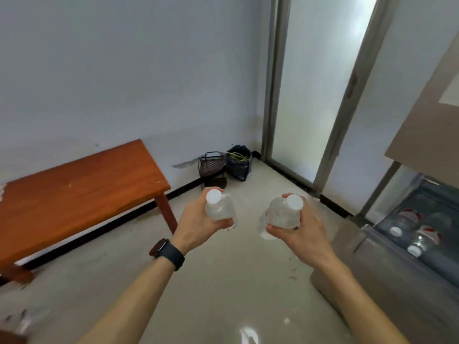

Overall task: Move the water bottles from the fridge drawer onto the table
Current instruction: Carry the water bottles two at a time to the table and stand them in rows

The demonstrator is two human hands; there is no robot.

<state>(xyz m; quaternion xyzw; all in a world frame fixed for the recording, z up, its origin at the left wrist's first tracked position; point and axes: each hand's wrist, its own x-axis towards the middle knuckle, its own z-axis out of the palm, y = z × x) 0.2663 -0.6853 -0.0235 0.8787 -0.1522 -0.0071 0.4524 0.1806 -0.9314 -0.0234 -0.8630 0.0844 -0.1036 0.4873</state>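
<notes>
My left hand grips a clear water bottle with a white cap, held upright over the floor. My right hand grips a second clear water bottle, also white-capped. Both bottles hang between the wooden table on the left and the open fridge drawer on the right. In the drawer lie several more bottles with white caps and red labels.
A dark basket and a black bag stand in the far corner by the wall. A frosted sliding door runs along the right. The fridge body juts out at lower right. Pale floor lies below my arms.
</notes>
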